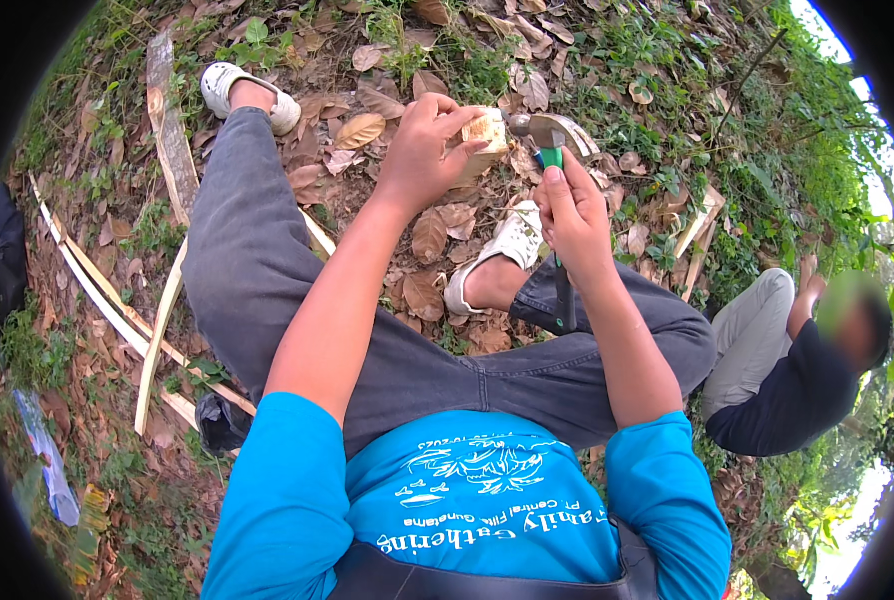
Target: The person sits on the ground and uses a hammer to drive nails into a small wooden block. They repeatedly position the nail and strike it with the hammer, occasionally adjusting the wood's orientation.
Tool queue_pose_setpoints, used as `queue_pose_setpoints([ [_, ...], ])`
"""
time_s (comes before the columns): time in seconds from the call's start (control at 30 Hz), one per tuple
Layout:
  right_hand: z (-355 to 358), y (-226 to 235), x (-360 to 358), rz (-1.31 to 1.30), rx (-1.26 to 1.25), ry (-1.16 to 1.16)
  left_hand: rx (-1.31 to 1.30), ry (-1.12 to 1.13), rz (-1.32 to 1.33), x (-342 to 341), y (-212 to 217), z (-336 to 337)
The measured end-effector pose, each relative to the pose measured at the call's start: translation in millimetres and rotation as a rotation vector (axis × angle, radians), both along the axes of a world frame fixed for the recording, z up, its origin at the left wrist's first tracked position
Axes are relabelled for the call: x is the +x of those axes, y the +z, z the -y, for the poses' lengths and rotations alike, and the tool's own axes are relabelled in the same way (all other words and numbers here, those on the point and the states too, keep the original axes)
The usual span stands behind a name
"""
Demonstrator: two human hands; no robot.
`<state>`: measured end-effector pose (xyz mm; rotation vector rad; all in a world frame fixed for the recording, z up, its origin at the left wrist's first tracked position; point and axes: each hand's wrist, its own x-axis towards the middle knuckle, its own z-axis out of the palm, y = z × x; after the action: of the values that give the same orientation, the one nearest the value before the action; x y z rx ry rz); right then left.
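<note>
My left hand (422, 145) grips a pale, square-ended wooden block (486, 132) above the leaf litter, thumb and fingers on its sides. Closed around a claw hammer (553, 157) is my right hand (575, 218); the thumb lies along the green neck of the handle. The black and green lower handle hangs below my fist, over my trouser leg. The metal hammer head is just right of the block's top. Whether the two touch, I cannot tell. Part of the block is hidden behind my left fingers.
Long split wood strips (157, 335) lie on the left, and a weathered board (170, 130) is farther up. Short wood pieces (702, 232) rest at the right. A person (802, 370) sits close by on the right. Clear plastic (47, 460) lies at the far left.
</note>
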<state>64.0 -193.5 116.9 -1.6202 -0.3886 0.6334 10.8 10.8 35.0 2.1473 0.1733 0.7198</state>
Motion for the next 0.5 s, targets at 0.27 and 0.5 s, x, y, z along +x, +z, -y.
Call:
queue_pose_setpoints([
  [0.27, 1, 0, 6, -0.008, -0.049, 0.058, 0.031, -0.007, -0.006, -2, 2, -1],
  [0.5, -8, 39, 5, 0.176, -0.081, 0.055, 0.033, 0.009, 0.002, -3, 4, 1],
])
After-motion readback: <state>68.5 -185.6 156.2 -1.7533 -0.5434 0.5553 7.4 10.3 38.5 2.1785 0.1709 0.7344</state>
